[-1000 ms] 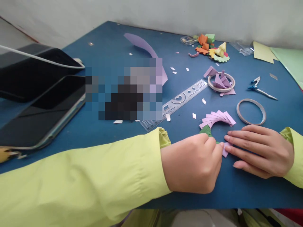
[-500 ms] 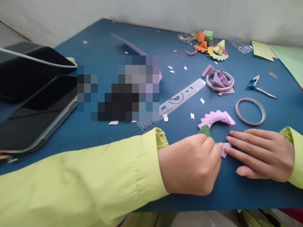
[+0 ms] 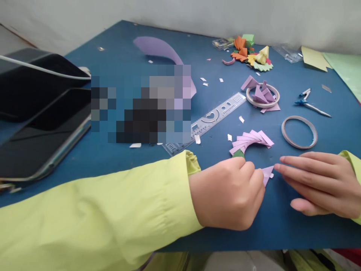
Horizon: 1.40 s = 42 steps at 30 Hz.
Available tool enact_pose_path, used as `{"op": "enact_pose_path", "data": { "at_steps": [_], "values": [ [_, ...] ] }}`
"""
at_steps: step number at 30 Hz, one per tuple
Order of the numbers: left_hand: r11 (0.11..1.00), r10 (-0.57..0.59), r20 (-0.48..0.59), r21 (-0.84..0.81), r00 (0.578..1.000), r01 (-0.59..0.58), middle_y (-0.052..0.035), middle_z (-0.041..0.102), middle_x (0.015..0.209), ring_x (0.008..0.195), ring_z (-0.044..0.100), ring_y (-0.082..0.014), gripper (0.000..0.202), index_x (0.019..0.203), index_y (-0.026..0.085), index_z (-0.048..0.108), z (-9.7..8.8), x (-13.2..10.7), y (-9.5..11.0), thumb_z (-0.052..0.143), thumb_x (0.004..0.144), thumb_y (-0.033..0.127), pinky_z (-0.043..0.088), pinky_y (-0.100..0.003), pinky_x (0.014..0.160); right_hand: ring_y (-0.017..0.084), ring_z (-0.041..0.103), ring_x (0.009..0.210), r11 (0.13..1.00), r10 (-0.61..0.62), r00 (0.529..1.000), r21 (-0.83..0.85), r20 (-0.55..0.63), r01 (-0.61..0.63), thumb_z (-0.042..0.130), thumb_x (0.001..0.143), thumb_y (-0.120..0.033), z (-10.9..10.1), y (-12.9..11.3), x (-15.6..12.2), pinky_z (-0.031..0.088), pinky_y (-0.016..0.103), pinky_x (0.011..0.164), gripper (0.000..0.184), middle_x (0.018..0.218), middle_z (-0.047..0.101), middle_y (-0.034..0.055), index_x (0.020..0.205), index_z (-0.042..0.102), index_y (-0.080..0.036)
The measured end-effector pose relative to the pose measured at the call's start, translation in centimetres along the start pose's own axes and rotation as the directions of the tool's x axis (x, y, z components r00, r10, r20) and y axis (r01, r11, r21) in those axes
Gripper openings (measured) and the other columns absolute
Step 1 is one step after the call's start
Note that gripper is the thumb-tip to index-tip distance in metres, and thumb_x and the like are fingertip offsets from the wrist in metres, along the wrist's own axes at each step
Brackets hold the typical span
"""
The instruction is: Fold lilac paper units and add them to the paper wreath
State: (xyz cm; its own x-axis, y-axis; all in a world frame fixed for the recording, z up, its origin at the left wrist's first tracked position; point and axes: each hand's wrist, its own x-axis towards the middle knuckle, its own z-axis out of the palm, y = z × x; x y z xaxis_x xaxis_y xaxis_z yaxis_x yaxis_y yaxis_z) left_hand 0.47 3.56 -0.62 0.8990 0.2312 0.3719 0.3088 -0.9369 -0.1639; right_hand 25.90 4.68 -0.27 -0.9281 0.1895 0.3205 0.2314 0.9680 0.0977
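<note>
Now | L hand grip pinching lilac piece | R hand spread flat beside | table edge close

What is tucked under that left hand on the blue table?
A lilac paper piece pokes out of the left hand, and a green corner shows behind it; the rest is hidden.

The blue table bears it all. Just beyond the left hand, which pinches a lilac paper piece, lies a fan of lilac strips. Right of the fan is a thin tape ring. Farther off lie a clear stencil ruler, a tape roll filled with lilac folds, a compass and a heap of coloured folded paper. Well to the left rests a dark tablet. White scraps dot the surface.
</note>
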Motion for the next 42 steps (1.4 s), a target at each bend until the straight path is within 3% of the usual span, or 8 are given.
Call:
{"op": "enact_pose_path", "data": {
  "at_steps": [12, 17, 24, 26, 30, 34, 37, 42],
  "values": [
    [0.972, -0.221, -0.144, -0.113, 0.965, 0.206, 0.0008, 0.049, 0.053, 0.05, 0.041, -0.015, 0.022, 0.069, 0.013, 0.067, 0.6, 0.0, 0.0, 0.055, 0.087, 0.01, 0.034, -0.032, 0.047, 0.025, 0.063, 0.095, 0.997, -0.01, 0.997, 0.076, -0.077, 0.016, 0.052, 0.094, -0.026, 1.3, 0.4, 1.6, 0.051, 0.039, 0.07, 0.031, 0.108, 0.07, 0.0118, 0.114, 0.062, -0.006],
    [0.97, -0.231, -0.173, -0.113, 0.957, 0.214, 0.001, 0.052, 0.054, 0.05, 0.044, -0.0149, 0.022, 0.082, 0.012, 0.069, 0.2, -0.2, 0.0, 0.05, 0.092, 0.011, 0.035, -0.031, 0.046, 0.023, 0.063, 0.096, 0.999, 0.009, 0.996, 0.04, -0.09, -0.005, 0.047, 0.096, -0.025, 1.1, -0.3, 1.1, 0.05, 0.04, 0.073, 0.028, 0.104, 0.071, 0.0108, 0.109, 0.063, -0.007],
    [0.983, -0.164, -0.145, -0.105, 0.976, 0.15, 0.0012, 0.05, 0.052, 0.047, 0.043, -0.0152, 0.03, 0.073, 0.014, 0.068, 0.8, 0.0, -0.3, 0.046, 0.093, 0.01, 0.035, -0.032, 0.045, 0.024, 0.065, 0.092, 0.996, 0.091, 0.978, -0.006, -0.186, -0.094, 0.051, 0.094, -0.024, 0.7, 1.0, 1.0, 0.05, 0.041, 0.078, 0.02, 0.091, 0.073, 0.011, 0.1, 0.065, -0.011],
    [0.98, -0.184, -0.148, -0.106, 0.972, 0.169, 0.0019, 0.049, 0.052, 0.047, 0.043, -0.0152, 0.026, 0.075, 0.014, 0.068, 0.8, 0.0, -0.2, 0.048, 0.093, 0.014, 0.034, -0.032, 0.045, 0.024, 0.065, 0.088, 0.979, 0.19, 0.949, -0.026, -0.252, -0.203, 0.058, 0.089, -0.018, 0.9, 2.1, 1.5, 0.05, 0.039, 0.074, 0.012, 0.091, 0.073, 0.01, 0.098, 0.064, -0.013],
    [0.958, -0.264, -0.113, -0.143, 0.958, 0.247, -0.0013, 0.055, 0.064, 0.058, 0.049, -0.0177, 0.025, 0.083, 0.013, 0.065, 0.6, -0.1, -0.2, 0.047, 0.095, 0.026, 0.041, -0.033, 0.052, 0.024, 0.065, 0.088, 0.874, 0.431, 0.827, -0.06, -0.361, -0.482, 0.057, 0.088, -0.016, 1.8, 4.1, 2.4, 0.047, 0.041, 0.08, 0.012, 0.095, 0.071, 0.0074, 0.099, 0.062, -0.02],
    [0.952, -0.28, -0.004, -0.135, 0.96, 0.276, -0.0099, 0.059, 0.086, 0.079, 0.053, -0.0253, 0.029, 0.08, 0.014, 0.06, 0.5, 0.0, -0.7, 0.053, 0.091, 0.04, 0.046, -0.038, 0.066, 0.025, 0.064, 0.093, 0.835, 0.448, 0.804, -0.138, -0.39, -0.532, 0.056, 0.09, -0.018, 2.1, 5.5, 3.6, 0.043, 0.041, 0.083, 0.012, 0.099, 0.07, 0.0086, 0.1, 0.063, -0.019],
    [0.955, -0.27, 0.041, -0.117, 0.962, 0.273, -0.0132, 0.059, 0.093, 0.084, 0.053, -0.0278, 0.031, 0.081, 0.014, 0.059, 0.6, 0.2, -1.0, 0.053, 0.091, 0.042, 0.043, -0.04, 0.069, 0.028, 0.06, 0.103, 0.8, 0.49, 0.809, -0.201, -0.325, -0.565, 0.055, 0.091, -0.025, 2.7, 6.6, 5.4, 0.037, 0.045, 0.087, 0.016, 0.107, 0.069, 0.0077, 0.104, 0.064, -0.02],
    [0.964, -0.228, 0.047, -0.131, 0.972, 0.232, -0.0125, 0.059, 0.09, 0.082, 0.052, -0.0266, 0.043, 0.081, 0.014, 0.058, 0.8, 0.3, -1.5, 0.049, 0.092, 0.054, 0.037, -0.038, 0.068, 0.031, 0.058, 0.106, 0.761, 0.605, 0.742, -0.063, -0.289, -0.646, 0.058, 0.088, -0.024, 5.0, 8.9, 8.1, 0.034, 0.049, 0.087, 0.009, 0.105, 0.07, 0.0072, 0.091, 0.066, -0.02]
  ]
}}
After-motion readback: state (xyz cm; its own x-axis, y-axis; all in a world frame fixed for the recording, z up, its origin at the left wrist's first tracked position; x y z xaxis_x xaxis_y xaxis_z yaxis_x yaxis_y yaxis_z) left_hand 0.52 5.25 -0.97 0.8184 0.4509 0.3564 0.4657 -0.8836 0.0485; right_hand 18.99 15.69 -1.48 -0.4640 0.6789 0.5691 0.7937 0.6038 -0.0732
